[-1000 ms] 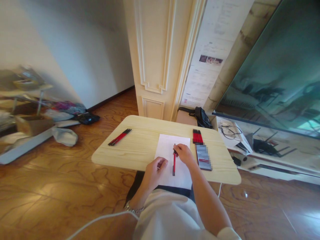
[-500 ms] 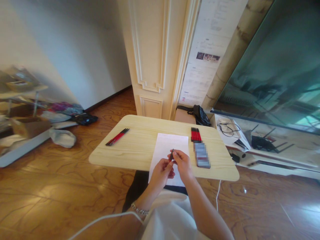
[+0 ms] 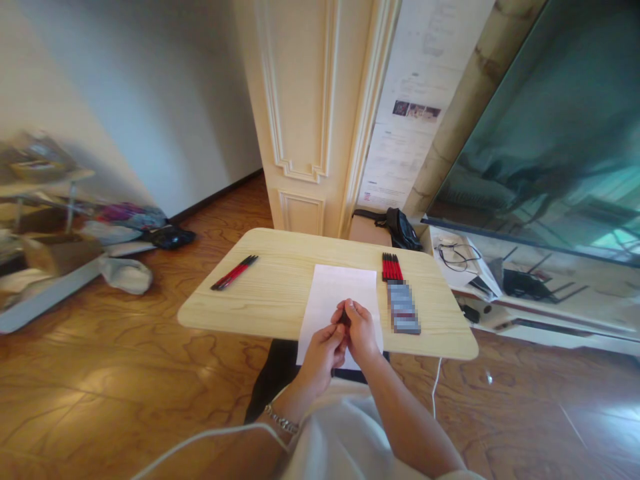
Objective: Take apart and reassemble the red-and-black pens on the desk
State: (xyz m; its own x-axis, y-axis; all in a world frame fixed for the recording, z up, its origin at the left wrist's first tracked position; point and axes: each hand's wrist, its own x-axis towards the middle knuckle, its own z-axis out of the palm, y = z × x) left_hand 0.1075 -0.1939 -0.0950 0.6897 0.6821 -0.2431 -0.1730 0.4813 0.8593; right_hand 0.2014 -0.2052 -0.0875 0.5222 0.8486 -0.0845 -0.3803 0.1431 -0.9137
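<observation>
Observed left hand [image 3: 323, 350] and right hand [image 3: 361, 327] close together over white sheet [image 3: 325, 293], both narrow, with fingers curled around pen [image 3: 345, 318]. Could make out only a dark bit of pen between fingertips; could not trace the rest behind the knuckles. Noted on bench [image 3: 280, 257], far left, slanted bundle of red-and-black pens [image 3: 235, 272], too overlapped to count. Logged to the right a row of similar pens [image 3: 393, 267] just beyond phone-like slab [image 3: 404, 308], pixelated and unreadable. Recorded white cable [image 3: 200, 437] as cut off at lower edge
</observation>
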